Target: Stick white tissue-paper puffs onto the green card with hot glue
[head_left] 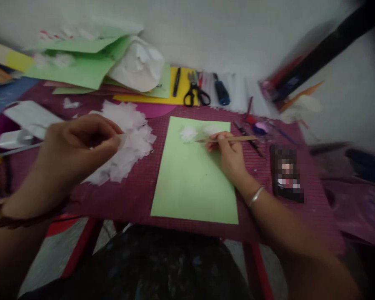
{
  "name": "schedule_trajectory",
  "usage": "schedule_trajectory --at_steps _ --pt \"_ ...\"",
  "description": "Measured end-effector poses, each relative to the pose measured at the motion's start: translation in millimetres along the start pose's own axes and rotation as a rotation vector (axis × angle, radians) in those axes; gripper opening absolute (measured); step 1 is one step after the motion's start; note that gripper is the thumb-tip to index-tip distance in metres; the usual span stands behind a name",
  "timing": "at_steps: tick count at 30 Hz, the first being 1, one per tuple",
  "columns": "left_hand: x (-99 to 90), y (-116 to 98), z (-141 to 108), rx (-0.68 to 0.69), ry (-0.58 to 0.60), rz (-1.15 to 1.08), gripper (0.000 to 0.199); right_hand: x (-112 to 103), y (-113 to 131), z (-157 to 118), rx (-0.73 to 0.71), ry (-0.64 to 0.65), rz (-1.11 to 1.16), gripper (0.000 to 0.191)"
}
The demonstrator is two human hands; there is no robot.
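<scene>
My left hand (84, 143) is raised over the left side of the table, thumb and fingers pinched on what looks like a small piece of white tissue paper (123, 141). Behind and below it spreads a pile of thin white tissue paper pieces (137, 137). My right hand (228, 152) rests over the upper right of a light green sheet (196, 183), closed on a slim wooden pencil-like stick (242, 138). The stick's pointed end is at the lower edge of a fluffy white paper tuft (188, 133) on the sheet. A second whitish patch (211, 129) lies beside it, blurred.
Black-handled scissors (196, 95), a black marker (176, 82) and a blue-black tool (221, 91) lie at the back. Folded green papers (78, 62) stand behind the pile. A phone-like dark object (287, 175) and a black pen (250, 139) are at the right.
</scene>
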State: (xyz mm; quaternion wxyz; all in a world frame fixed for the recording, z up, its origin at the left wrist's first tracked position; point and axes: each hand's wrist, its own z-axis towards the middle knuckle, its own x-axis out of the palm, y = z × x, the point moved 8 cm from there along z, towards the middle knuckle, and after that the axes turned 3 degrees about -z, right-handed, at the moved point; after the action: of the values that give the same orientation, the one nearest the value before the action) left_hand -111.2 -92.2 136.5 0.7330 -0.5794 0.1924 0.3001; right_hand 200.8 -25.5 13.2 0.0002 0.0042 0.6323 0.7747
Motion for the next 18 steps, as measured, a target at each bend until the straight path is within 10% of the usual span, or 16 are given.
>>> schedule_trajectory --at_steps 7,11,18 --pt "107.6 -44 76 0.084 0.174 -0.363 0.01 -2 -4 6 0.03 0.033 -0.002 0.025" --pt "157.9 -16 89 -0.03 0.276 -0.533 0.006 1 -3 7 0.03 0.047 -0.063 0.027" --pt "178.3 54 95 -0.307 0.249 -0.747 0.012 5 -8 14 0.032 0.055 -0.121 0.024"
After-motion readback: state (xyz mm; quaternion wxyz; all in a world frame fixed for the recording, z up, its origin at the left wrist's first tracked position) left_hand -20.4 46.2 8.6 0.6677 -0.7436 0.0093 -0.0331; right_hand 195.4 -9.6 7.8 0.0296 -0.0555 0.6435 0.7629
